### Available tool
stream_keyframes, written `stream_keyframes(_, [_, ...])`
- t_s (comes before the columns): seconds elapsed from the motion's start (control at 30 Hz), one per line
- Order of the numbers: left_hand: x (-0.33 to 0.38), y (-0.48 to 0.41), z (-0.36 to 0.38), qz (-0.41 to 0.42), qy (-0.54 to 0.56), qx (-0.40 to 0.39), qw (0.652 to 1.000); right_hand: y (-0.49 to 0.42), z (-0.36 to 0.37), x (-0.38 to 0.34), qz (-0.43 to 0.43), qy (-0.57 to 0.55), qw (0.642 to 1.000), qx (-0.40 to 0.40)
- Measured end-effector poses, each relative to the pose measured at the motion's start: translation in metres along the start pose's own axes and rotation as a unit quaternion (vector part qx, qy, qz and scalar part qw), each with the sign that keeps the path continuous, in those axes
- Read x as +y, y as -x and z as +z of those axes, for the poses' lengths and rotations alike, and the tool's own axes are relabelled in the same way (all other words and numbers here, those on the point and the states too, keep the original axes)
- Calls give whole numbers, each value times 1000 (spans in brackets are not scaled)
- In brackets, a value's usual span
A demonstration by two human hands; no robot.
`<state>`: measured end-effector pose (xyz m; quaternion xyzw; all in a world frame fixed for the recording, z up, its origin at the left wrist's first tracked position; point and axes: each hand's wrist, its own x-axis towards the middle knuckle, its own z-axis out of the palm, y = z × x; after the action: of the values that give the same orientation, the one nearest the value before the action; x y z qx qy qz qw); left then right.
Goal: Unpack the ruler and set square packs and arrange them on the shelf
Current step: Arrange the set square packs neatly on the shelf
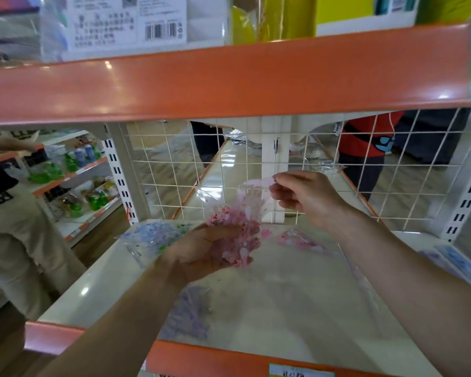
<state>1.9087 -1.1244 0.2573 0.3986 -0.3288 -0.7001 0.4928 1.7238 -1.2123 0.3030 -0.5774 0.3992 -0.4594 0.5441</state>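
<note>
While the left hand grips a pink-printed clear plastic pack over the white shelf board, the right hand pinches its top flap near the wire grid.

Two hands, two pink packs, one purple pack — blue packs number two, the right one blurred.

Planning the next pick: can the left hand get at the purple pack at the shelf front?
Probably not yet: the left hand grips the pink pack; otherwise the purple pack lies uncovered, close by.
</note>
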Motion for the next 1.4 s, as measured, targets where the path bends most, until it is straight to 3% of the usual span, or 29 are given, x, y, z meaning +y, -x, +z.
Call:
stream_keyframes(0.3, [7, 9, -14, 19, 74, 60, 995, 8, -15, 7, 20, -103, 994, 37])
stream_keyframes(0.37, [8, 7, -11, 15, 91, 84, 992, 8, -16, 11, -21, -78, 995, 52])
stream_keyframes(0.43, [7, 5, -2, 10, 76, 104, 992, 12, -10, 16, -142, 34, 986, 76])
stream_keyframes(0.47, [6, 4, 3, 11, 68, 108, 992, 14, -5, 18, -226, 116, 964, 80])
stream_keyframes(0.53, [4, 1, 12, 16, 66, 100, 993, 21, 7, 24, -383, 256, 885, 68])
stream_keyframes(0.63, [3, -4, 19, 40, 66, 78, 994, 32, 23, 33, -494, 359, 791, 36])
stream_keyframes(0.7, [3, -6, 20, 54, 55, 60, 995, 39, 30, 38, -495, 395, 774, 5])
stream_keyframes(0.93, [5, 0, 9, 42, 18, 77, 996, 41, 29, 40, -439, 418, 786, -119])
stream_keyframes(1.03, [8, 4, 1, 49, 28, 77, 995, 32, 19, 33, -440, 403, 800, -74])
stream_keyframes(1.1, [10, 5, -3, 45, 19, 71, 996, 23, 11, 28, -427, 438, 790, -42])
stream_keyframes(1.4, [14, 3, -13, 9, -7, 81, 997, 9, 8, 22, -330, 509, 788, -105])
